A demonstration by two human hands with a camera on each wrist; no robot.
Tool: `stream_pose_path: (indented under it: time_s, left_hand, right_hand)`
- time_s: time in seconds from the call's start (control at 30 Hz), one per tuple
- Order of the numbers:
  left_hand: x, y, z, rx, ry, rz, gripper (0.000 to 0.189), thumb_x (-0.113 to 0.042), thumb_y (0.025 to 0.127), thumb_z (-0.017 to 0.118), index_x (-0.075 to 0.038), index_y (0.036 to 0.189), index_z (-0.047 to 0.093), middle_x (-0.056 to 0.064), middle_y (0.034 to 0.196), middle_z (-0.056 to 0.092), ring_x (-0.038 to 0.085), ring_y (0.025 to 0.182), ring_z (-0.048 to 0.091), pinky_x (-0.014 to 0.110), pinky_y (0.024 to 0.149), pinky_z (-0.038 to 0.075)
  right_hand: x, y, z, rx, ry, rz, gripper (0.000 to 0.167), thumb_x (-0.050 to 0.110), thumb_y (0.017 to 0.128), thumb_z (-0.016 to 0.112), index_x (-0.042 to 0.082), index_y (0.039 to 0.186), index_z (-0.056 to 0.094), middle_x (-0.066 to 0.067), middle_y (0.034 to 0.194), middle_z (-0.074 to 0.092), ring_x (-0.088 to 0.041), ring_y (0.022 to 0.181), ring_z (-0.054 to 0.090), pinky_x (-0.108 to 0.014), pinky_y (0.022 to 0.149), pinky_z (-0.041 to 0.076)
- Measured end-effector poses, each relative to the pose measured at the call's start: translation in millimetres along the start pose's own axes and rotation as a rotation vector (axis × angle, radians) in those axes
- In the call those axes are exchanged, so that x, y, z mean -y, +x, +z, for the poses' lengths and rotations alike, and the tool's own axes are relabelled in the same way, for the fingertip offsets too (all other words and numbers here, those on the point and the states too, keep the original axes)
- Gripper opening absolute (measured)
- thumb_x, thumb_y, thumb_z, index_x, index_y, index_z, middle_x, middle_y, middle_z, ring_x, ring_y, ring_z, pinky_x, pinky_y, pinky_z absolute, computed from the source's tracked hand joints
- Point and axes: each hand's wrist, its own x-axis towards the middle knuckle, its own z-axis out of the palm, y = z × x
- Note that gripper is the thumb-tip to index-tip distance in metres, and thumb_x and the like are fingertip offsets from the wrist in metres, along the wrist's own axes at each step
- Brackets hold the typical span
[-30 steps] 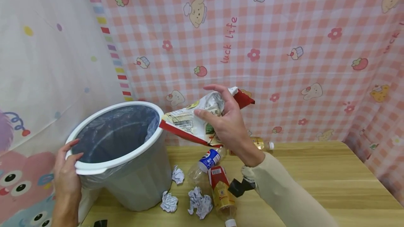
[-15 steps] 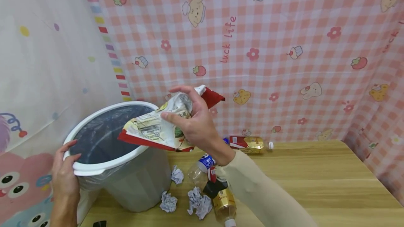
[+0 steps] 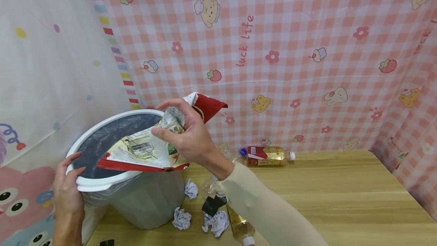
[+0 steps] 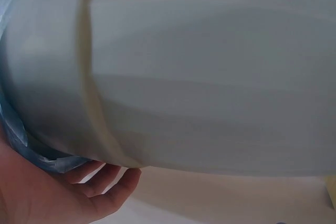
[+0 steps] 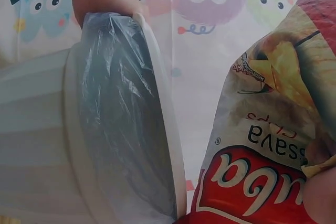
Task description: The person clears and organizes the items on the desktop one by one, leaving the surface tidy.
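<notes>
My left hand (image 3: 69,196) grips the rim of a light grey trash bin (image 3: 150,200) at the left of the table, fingertips over the white rim. A translucent bag (image 5: 118,93) lines the bin. In the left wrist view, curled fingers (image 4: 113,187) lie by the bin's wall. My right hand (image 3: 192,136) pinches a crumpled red and white cassava chip bag (image 3: 146,149) by its middle. The bag slants over the bin's opening, its red lower edge overlapping the near rim in the head view. The right wrist view shows the bag's printed front beside the rim.
Crumpled paper balls (image 3: 182,218) lie right of the bin. A bottle with a red and gold label (image 3: 266,156) lies near the back wall; a similar bottle (image 3: 241,227) lies nearer, partly behind my right sleeve (image 3: 263,204). A clear bottle (image 3: 209,187) is mostly hidden.
My right hand has carried the chip bag leftward, from beside the bin to over its opening. My left hand has kept its hold on the rim.
</notes>
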Motion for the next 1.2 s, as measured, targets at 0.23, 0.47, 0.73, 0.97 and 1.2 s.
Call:
stream_pose_path:
  time_s: [0.23, 0.47, 0.73, 0.97, 1.2]
  left_hand:
    - [-0.1, -0.2, -0.1, 0.01, 0.036, 0.008, 0.046, -0.01, 0.097, 0.039, -0.018, 0.14, 0.054, 0.001, 0.151, 0.039, 0.011, 0.138, 0.031, 0.021, 0.111, 0.018]
    - [0.0, 0.6, -0.7, 0.032, -0.002, -0.01, 0.049, -0.009, 0.097, 0.034, -0.016, 0.142, 0.052, 0.003, 0.152, 0.036, 0.015, 0.139, 0.03, 0.021, 0.112, 0.02]
    - [0.8, 1.6, 0.7, 0.081, -0.086, -0.028, 0.042, -0.013, 0.1, 0.034, -0.017, 0.139, 0.051, 0.005, 0.144, 0.041, 0.019, 0.129, 0.041, 0.013, 0.095, 0.036]
    - [2.3, 1.5, 4.3, 0.133, -0.227, 0.005, 0.033, -0.014, 0.103, 0.035, -0.016, 0.132, 0.051, -0.002, 0.121, 0.053, 0.01, 0.107, 0.053, 0.011, 0.08, 0.046]
    - [2.5, 1.1, 2.8, 0.147, -0.238, -0.005, 0.035, -0.013, 0.103, 0.036, -0.013, 0.135, 0.051, -0.003, 0.126, 0.053, 0.011, 0.113, 0.05, 0.013, 0.086, 0.043]
  right_hand:
    - [1, 7.1, 5, 0.017, -0.007, -0.039, 0.037, -0.007, 0.09, 0.064, 0.002, 0.123, 0.05, -0.018, 0.122, 0.053, -0.028, 0.091, 0.063, -0.034, 0.077, 0.058]
    - [1, 10.6, 10, 0.021, -0.033, -0.105, 0.036, -0.008, 0.089, 0.065, 0.0, 0.121, 0.05, -0.019, 0.116, 0.055, -0.014, 0.081, 0.058, -0.025, 0.071, 0.052]
    - [5, 14.5, 13, 0.008, -0.082, -0.162, 0.037, -0.006, 0.087, 0.067, -0.001, 0.12, 0.052, -0.017, 0.121, 0.055, -0.017, 0.095, 0.051, -0.023, 0.078, 0.047]
    - [3, 15.4, 20, 0.023, -0.024, -0.034, 0.037, -0.002, 0.088, 0.068, 0.005, 0.121, 0.053, -0.011, 0.127, 0.053, -0.007, 0.108, 0.053, -0.024, 0.093, 0.048]
    - [-12, 16.8, 27, 0.033, -0.005, 0.085, 0.037, 0.003, 0.089, 0.07, 0.01, 0.122, 0.055, -0.006, 0.133, 0.051, -0.007, 0.123, 0.045, -0.026, 0.103, 0.042]
